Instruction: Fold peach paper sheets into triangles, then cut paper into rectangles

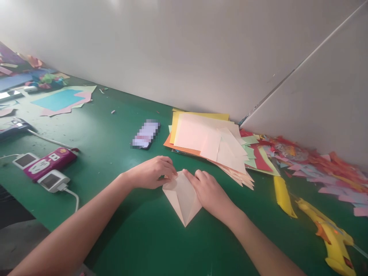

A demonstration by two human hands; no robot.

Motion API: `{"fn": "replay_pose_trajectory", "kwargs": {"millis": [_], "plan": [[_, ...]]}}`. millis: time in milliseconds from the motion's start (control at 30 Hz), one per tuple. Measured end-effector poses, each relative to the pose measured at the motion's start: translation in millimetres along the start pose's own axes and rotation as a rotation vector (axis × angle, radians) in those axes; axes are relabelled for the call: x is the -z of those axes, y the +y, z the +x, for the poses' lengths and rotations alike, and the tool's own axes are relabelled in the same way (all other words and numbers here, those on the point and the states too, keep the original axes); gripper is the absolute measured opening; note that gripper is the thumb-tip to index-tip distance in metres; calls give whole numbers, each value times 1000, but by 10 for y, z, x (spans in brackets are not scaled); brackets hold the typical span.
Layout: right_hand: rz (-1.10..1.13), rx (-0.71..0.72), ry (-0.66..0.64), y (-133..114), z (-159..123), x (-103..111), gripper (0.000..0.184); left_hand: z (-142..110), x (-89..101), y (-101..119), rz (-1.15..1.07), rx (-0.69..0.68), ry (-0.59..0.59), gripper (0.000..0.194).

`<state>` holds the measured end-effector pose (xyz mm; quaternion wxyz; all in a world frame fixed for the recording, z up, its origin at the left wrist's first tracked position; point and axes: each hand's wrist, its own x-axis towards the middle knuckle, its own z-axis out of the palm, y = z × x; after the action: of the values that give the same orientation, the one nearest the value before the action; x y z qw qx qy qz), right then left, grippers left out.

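Nearest, the folded paper (185, 195) lies on the green table, its far edge pinched by the left hand (161, 171) and partly hidden under the right hand's (209, 191) flattened fingers, while the phone (146, 134) beyond has a pixelated, unreadable screen.

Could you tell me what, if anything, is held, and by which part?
Folded paper: left hand pinches its upper left edge, right hand rests on its upper right edge.
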<state>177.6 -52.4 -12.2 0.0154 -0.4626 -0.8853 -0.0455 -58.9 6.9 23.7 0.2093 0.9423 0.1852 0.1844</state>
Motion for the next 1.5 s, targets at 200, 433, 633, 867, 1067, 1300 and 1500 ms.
{"fn": "replay_pose_trajectory", "kwargs": {"millis": [200,433,633,867,1067,1300,1500], "plan": [[-14,9,24,12,-12,-39,54,46,-24,13,73,3,-18,26],[3,20,56,8,-21,-29,55,56,-84,19,150,-23,-37,27],[38,12,77,-10,-29,16,50,69,-102,48,166,16,-45,26],[-27,7,65,-8,-16,-16,53,96,-122,77,201,34,-2,25],[14,6,80,-16,-36,30,50,45,-80,93,166,59,-10,24],[42,-7,80,-17,-16,15,45,45,-118,73,116,133,6,22],[7,7,83,-15,-6,10,45,36,-148,22,134,78,-7,24]]}}
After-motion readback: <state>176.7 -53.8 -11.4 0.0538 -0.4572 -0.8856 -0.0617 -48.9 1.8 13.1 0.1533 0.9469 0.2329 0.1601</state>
